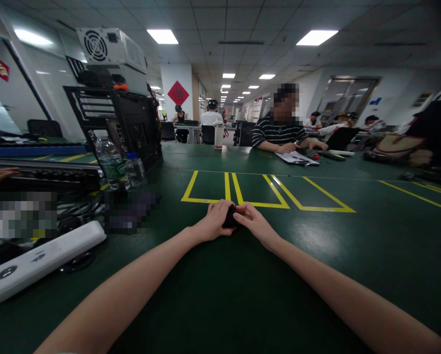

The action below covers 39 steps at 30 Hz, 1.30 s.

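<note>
Small black object [230, 217], clamped in curled fingers of left hand [217, 219], pinched by right hand [254, 221] at thumb and fingertips, with both forearms [132, 295] stretched forward, converging over green tabletop [220, 295]!

small black object [229, 217] | mostly covered | held between fingers [240, 218] | near yellow tape [268, 205]

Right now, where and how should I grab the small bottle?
Grip the small bottle around its middle, below the blue cap, probably from the near right. It stands upright, with the large bottle close on its left and the computer case behind, so that side looks freer. Your left hand is nearer, but it's on the black object.
</note>
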Each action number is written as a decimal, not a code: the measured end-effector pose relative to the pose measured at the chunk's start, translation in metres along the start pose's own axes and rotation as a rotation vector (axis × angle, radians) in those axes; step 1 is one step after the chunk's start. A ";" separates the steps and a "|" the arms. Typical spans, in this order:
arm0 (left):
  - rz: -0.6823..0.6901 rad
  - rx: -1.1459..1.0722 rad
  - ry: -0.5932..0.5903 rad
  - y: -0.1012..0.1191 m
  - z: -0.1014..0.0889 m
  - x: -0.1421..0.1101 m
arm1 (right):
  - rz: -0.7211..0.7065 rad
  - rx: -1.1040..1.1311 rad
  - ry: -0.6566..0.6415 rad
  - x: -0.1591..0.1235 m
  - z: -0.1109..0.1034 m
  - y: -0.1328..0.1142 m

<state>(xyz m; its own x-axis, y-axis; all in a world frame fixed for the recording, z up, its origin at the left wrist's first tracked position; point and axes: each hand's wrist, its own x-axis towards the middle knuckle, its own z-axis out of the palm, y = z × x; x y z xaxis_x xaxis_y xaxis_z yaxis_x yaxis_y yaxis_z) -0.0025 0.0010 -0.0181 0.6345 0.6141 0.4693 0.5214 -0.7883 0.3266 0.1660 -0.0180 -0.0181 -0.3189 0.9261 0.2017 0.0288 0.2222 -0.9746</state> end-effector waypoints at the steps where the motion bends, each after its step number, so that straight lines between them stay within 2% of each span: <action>1: -0.002 -0.001 -0.001 0.000 0.000 0.000 | 0.005 -0.009 0.008 0.001 0.000 0.002; 8: -0.004 -0.013 -0.002 0.000 -0.001 -0.001 | 0.089 -0.053 0.029 0.002 -0.004 0.005; 14: -0.008 0.000 0.000 0.000 0.000 0.000 | -0.030 0.069 -0.085 0.000 -0.002 0.003; 21: -0.002 -0.014 0.002 0.001 -0.001 0.001 | -0.032 0.023 0.032 0.004 0.000 0.007; 27: -0.004 -0.007 -0.004 0.002 -0.002 0.000 | 0.017 -0.031 0.043 0.001 0.001 0.004; 35: -0.013 -0.044 -0.028 0.007 -0.007 -0.001 | -0.112 -0.127 0.024 -0.012 0.007 -0.004; 39: -0.035 -0.047 -0.025 0.004 -0.005 0.001 | -0.138 -0.242 0.067 -0.011 0.007 0.003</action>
<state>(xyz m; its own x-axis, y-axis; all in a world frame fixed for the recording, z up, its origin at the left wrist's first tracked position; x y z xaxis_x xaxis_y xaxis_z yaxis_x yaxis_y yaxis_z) -0.0029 -0.0018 -0.0127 0.6306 0.6419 0.4362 0.5165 -0.7666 0.3814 0.1631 -0.0295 -0.0244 -0.2725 0.8981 0.3451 0.2168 0.4067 -0.8874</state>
